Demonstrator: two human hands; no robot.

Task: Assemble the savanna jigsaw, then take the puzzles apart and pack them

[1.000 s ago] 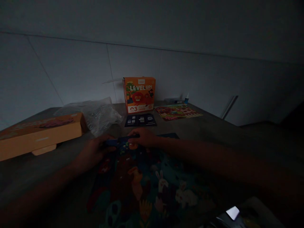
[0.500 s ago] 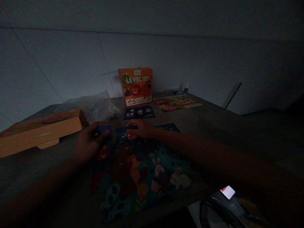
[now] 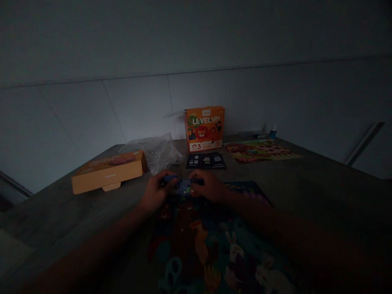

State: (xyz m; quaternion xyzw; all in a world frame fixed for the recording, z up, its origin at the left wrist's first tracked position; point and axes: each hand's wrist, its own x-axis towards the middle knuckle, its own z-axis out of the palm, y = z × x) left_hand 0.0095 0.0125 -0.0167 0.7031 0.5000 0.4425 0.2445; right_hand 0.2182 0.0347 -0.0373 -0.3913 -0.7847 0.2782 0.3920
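Observation:
A dark jigsaw puzzle with rabbits, a fox-like animal and a yellow flower lies flat on the grey table in dim light. At its far left corner, my left hand pinches a blue puzzle piece between thumb and fingers. My right hand is closed beside it, its fingers around a dark blue piece at the puzzle's far edge. A lighter blue patch shows between the two hands. Whether the pieces are joined to the puzzle I cannot tell.
An orange "LEVEL UP!" box stands against the wall, with a dark instruction card before it. Crumpled bubble wrap and an opened flat box lie left. A second picture puzzle and a small blue bottle are back right.
The view has turned left and up, so everything sits further right and lower. My left hand, with the blue piece, has come closer to my right hand at the puzzle's far edge.

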